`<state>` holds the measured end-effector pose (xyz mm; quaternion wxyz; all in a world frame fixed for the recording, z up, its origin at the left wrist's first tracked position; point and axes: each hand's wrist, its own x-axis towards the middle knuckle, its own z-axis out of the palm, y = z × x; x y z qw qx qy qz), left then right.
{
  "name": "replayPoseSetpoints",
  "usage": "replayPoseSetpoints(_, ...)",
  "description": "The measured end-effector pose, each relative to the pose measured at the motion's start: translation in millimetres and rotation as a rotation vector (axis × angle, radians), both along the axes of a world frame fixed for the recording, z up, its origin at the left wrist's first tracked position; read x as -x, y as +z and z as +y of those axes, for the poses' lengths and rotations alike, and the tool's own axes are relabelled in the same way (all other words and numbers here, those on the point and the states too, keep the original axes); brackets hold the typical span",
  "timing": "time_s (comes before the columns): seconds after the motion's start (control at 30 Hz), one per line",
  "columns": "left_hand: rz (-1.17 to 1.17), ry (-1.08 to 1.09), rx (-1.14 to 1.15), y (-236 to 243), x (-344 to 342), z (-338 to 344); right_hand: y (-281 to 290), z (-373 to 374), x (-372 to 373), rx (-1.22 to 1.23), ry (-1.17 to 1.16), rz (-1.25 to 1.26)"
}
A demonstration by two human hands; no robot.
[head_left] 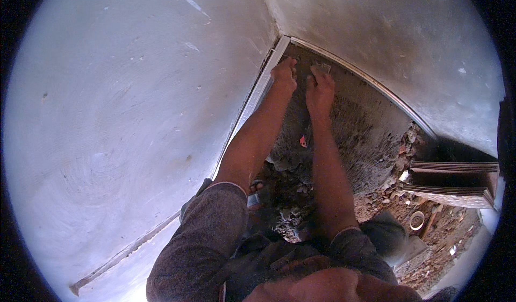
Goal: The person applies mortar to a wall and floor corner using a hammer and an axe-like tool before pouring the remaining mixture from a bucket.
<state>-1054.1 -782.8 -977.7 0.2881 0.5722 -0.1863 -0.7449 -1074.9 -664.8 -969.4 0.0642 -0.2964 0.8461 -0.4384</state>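
Observation:
Both my arms reach forward into the corner where two plastered walls meet the floor. My left hand (284, 72) is at the left edge of the corner, beside a pale strip (262, 84) along the wall's foot. Its fingers are curled, and what they hold, if anything, is hidden. My right hand (320, 86), just to the right, has its fingers closed on a small grey flat piece (323, 67), whose kind I cannot make out. Beneath both hands lies a dark grey, rough mortar bed (355, 114). A small reddish scrap (303, 141) lies between my forearms.
A light edging strip (371, 80) runs along the right wall (414, 38). Stacked tiles (451, 192) stand on edge at the right. Broken rubble (376, 205) and a pale ring (416, 221) lie nearby. The left wall (134, 103) rises close to my left arm.

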Motion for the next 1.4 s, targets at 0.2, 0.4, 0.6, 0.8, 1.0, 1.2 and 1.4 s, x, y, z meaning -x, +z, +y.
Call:
replayPoseSetpoints(0.2, -0.828, -0.352, 1.182, -4, -15, -1, -49, -62, 45, 0.092, 0.228, 0.509)
replayPoseSetpoints(0.4, -1.002, -0.577, 1.446, 2, -49, 10, -37, -68, 41, -0.266, 0.239, 0.335)
replayPoseSetpoints(0.6, -1.180, -0.725, 1.477, -7, -23, 5, -60, -77, 57, -0.382, 0.138, 0.374)
replayPoseSetpoints(0.8, -1.366, -0.766, 1.299, -27, -34, -20, -21, -75, 30, -0.384, 0.338, 0.470)
replayPoseSetpoints(1.0, -1.120, -0.908, 1.308, -3, -28, -17, -49, -68, 43, -0.120, 0.339, 0.344)
replayPoseSetpoints(1.2, -1.011, -0.862, 1.166, -1, -35, -16, -45, -74, 39, -0.196, 0.418, 0.132)
replayPoseSetpoints(1.4, -1.004, -0.872, 1.154, -8, -29, -20, -56, -80, 50, -0.019, 0.397, 0.182)
